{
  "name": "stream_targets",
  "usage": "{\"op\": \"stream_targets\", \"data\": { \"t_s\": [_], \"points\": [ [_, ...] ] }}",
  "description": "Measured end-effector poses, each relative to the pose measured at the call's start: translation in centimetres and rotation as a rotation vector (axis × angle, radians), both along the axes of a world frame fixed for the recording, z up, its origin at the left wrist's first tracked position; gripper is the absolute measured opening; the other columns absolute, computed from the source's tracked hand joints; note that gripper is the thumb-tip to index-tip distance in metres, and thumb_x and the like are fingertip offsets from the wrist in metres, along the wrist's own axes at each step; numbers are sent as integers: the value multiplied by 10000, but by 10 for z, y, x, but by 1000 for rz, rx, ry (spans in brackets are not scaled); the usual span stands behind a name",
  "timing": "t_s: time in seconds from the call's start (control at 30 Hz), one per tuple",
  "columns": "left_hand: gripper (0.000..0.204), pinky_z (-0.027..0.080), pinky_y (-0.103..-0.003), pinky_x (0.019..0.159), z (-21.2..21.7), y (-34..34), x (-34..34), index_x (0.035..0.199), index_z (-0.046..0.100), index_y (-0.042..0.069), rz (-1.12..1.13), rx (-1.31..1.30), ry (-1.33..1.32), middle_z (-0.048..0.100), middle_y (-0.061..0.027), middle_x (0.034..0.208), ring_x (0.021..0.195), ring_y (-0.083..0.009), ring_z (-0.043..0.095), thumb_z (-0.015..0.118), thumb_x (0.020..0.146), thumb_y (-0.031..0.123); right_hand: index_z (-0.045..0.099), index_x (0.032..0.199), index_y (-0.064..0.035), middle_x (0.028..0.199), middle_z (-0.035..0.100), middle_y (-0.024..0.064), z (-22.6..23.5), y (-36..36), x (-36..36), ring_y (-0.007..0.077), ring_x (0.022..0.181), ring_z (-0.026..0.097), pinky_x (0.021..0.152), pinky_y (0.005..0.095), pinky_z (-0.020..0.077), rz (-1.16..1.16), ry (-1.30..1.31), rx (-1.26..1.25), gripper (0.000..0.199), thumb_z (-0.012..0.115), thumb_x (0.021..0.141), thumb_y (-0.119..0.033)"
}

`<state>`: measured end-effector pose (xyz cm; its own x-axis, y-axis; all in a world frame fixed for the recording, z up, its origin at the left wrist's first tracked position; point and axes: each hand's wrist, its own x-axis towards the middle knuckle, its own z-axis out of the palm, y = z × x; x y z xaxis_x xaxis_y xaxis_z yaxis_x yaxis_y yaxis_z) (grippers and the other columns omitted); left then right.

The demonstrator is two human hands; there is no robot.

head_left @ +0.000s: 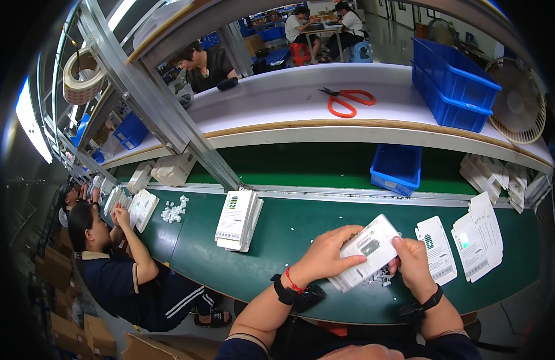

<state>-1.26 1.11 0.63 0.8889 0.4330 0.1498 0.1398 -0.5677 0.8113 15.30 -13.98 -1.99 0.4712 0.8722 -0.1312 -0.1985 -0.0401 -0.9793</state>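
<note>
Left hand (324,255) and right hand (412,264) both closed on flat white carton (366,252), above green belt (289,240). Likely light, stiffish card, creasable; best gripped at edges, fingers flat on faces.

The small white box (367,251) is partly covered by the left hand (325,255) and right hand (412,264). Tiny white pieces (379,277) beneath it are too small to identify. Both forearms are cut off at the bottom edge.
</note>
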Motion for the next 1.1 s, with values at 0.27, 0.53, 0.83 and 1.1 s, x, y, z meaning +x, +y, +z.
{"op": "stream_targets", "data": {
  "t_s": [0.27,0.53,0.83,1.1],
  "points": [
    [928,362,-427,982,2,-10,3,1387,352,27,-58,362,-89,435,-200,1317,1183,-363,451,800,650,369,605,750,43,639,625,115,1,1,-4,137,488,582,455,237,487,-73,87,-4,381,507,958,-261],
    [895,441,-385,871,0,-6,5,1390,365,42,-13,278,-141,521,-168,1157,1015,-326,545,788,625,233,585,1006,85,869,642,140,-10,2,-16,165,743,619,665,271,521,245,167,133,388,422,992,-267],
    [755,468,-373,848,1,-7,5,1274,473,38,29,274,-175,546,-163,1115,991,-317,568,776,608,223,502,1229,56,1033,608,94,-10,2,-18,135,871,579,798,270,480,268,121,194,343,428,981,-168],
    [727,467,-386,847,0,-6,6,1234,493,22,-52,353,-194,556,-176,1114,992,-341,566,790,607,239,327,1393,38,1110,607,167,-6,3,-33,200,930,610,853,302,463,22,-544,273,460,417,961,-95]
  ]
}}
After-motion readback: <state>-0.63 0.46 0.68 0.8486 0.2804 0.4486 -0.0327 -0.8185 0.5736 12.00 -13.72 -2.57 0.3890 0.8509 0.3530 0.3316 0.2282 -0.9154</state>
